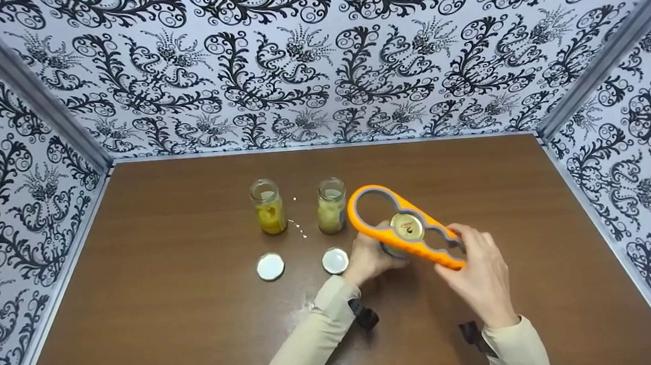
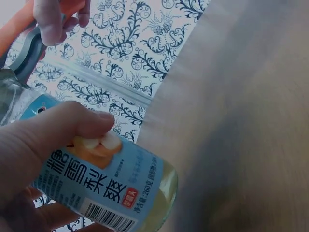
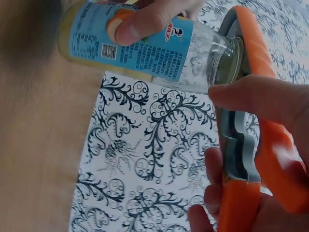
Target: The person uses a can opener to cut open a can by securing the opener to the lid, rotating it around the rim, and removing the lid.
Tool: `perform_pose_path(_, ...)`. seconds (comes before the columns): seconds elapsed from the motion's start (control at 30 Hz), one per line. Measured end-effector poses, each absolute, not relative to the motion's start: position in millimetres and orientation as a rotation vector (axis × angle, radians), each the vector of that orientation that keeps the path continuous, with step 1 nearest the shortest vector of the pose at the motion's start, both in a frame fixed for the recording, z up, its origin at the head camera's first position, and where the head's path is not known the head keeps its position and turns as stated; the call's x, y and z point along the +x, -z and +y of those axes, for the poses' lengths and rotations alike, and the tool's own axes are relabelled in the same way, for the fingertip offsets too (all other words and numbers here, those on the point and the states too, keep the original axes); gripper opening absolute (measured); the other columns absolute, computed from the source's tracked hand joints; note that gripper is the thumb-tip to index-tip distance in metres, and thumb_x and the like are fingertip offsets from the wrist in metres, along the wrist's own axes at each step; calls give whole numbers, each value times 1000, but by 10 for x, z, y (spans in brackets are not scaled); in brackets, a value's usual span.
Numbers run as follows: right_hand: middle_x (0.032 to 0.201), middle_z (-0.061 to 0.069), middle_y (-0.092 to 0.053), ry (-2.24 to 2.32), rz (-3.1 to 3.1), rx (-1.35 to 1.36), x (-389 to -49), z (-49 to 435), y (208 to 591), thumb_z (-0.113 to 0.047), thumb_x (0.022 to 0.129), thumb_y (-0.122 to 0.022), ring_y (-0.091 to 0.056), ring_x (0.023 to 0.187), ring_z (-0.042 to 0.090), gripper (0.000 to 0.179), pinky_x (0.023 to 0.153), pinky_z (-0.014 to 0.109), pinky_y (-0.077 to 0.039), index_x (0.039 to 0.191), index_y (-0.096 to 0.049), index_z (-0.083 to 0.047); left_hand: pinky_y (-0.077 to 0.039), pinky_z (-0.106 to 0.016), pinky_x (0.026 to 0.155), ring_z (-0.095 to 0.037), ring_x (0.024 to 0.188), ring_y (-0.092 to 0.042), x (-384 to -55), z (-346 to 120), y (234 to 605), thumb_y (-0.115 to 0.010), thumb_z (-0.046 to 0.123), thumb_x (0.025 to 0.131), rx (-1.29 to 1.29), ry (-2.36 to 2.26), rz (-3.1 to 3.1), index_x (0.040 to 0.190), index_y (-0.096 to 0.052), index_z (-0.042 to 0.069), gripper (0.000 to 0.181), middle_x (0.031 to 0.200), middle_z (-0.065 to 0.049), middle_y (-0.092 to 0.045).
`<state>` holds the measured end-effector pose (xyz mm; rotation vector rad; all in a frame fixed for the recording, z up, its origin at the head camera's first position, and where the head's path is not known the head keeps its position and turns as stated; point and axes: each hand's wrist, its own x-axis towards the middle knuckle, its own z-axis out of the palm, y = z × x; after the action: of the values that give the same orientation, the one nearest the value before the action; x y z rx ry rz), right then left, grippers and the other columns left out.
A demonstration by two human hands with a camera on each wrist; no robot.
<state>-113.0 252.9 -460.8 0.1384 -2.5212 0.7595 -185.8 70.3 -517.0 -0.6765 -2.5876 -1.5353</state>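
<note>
My left hand (image 1: pixel 372 257) grips a glass jar with a blue label (image 2: pixel 104 166) round its body, thumb across the label. The jar is raised off the table, its gold lid (image 1: pixel 407 226) facing up in the head view. An orange jar opener (image 1: pixel 376 234) with grey-lined holes is fitted round that lid. Its narrow end is in my right hand (image 1: pixel 480 269), fingers and thumb curled round the handle. In the right wrist view the jar's clear neck (image 3: pixel 200 58) runs into the opener.
Two lidless glass jars stand at the back: one with yellow contents (image 1: pixel 271 214), one with pale contents (image 1: pixel 331 209). Before them lie two white-faced lids, a left lid (image 1: pixel 270 266) and a right lid (image 1: pixel 335 261). Small droplets (image 1: pixel 299 227) dot the brown table (image 1: pixel 185 307). Patterned walls (image 1: pixel 305 52) enclose it.
</note>
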Motion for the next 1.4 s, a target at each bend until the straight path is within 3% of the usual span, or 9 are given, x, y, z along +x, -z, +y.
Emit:
perform_pose_path(0.2,91,10,-64,-657,-2553,159,-1088,2522,4587,-4,55,-87,-53,82,29,61,62,46,-44,111,-63,-3,-48,-29,85,-17,90,-61,-1825,690,5215,-90,12,57,-706,1552,-2546,98,-64,5,49,94,-4,-66)
perform_pose_path(0.47,75,10,-65,-534,-2482,220,-1058,2567,4633,-9,50,-92,-59,60,28,51,48,48,-46,93,-67,-2,-48,-28,84,-17,92,-62,-1804,681,5242,-90,17,58,-748,1430,-2610,101,-63,6,52,97,-4,-67)
perform_pose_path(0.77,76,9,-68,-547,-2442,248,-1046,2579,4626,-13,50,-92,-61,58,28,49,48,47,-46,92,-69,-4,-45,-25,90,-17,97,-61,-1800,686,5240,-87,6,58,-775,1652,-2594,107,-64,1,54,103,-7,-67)
perform_pose_path(1.1,75,4,-67,-574,-2465,287,-1023,2584,4590,-13,53,-88,-61,58,23,42,49,44,-46,91,-70,-6,-38,-28,100,-25,111,-56,-1775,628,5283,-80,-11,60,-805,2143,-2488,125,-55,-7,69,119,-15,-62)
perform_pose_path(1.4,72,0,-64,-604,-2461,347,-1010,2622,4591,-8,51,-84,-55,56,14,40,49,39,-45,88,-71,-8,-39,-25,95,-9,99,-54,-1775,588,5251,-79,-16,60,-867,2280,-2564,118,-61,0,62,110,-3,-64)
